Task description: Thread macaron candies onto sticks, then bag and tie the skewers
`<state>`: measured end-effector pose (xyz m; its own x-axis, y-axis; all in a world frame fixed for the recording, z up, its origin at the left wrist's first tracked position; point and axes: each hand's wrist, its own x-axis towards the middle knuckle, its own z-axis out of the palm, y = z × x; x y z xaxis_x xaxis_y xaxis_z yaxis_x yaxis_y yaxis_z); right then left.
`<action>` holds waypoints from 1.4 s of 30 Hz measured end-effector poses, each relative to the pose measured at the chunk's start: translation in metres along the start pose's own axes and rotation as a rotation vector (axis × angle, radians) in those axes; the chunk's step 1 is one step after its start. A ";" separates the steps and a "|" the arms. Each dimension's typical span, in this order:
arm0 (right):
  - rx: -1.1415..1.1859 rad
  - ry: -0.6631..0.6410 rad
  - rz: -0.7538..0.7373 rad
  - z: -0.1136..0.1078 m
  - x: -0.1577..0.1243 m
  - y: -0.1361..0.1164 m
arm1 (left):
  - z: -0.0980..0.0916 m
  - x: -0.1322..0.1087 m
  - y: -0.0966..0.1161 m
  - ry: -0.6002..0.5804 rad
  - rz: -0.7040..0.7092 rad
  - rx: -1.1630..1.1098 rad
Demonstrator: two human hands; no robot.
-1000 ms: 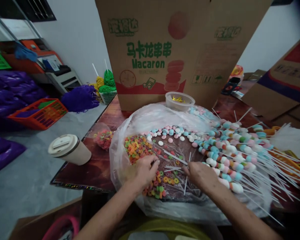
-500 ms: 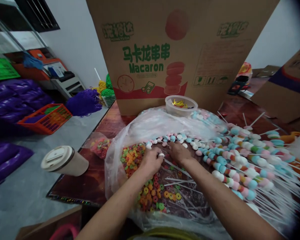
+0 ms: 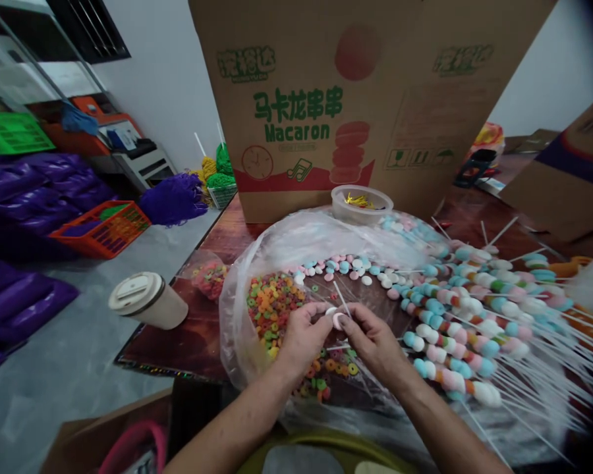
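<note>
Beside heaped coloured rings (image 3: 271, 299), the left hand (image 3: 300, 339) pinches a white candy (image 3: 331, 311). A pale pink candy (image 3: 337, 321) sits between the thumbs, just beside a white stick (image 3: 340, 296) gripped by the right hand (image 3: 375, 339); filled skewers (image 3: 457, 332) lie farther right.

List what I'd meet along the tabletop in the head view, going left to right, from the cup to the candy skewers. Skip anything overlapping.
Lidded cup → small bag of candy rings → left hand → right hand → candy skewers.
</note>
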<state>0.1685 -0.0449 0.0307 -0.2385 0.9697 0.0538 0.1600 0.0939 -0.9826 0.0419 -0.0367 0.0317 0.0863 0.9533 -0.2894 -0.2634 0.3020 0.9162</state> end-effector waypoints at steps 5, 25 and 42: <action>-0.010 0.084 0.006 0.000 -0.005 0.005 | 0.000 -0.014 0.000 -0.068 0.031 -0.040; -0.155 0.101 -0.030 -0.007 -0.012 0.001 | 0.001 -0.018 -0.006 -0.143 0.067 -0.057; 0.010 0.068 0.078 -0.011 -0.024 0.000 | -0.004 -0.015 -0.019 0.001 -0.111 -0.218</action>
<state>0.1845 -0.0661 0.0309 -0.1602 0.9870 -0.0118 0.1659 0.0151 -0.9860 0.0418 -0.0571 0.0174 0.1251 0.9143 -0.3852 -0.4538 0.3979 0.7973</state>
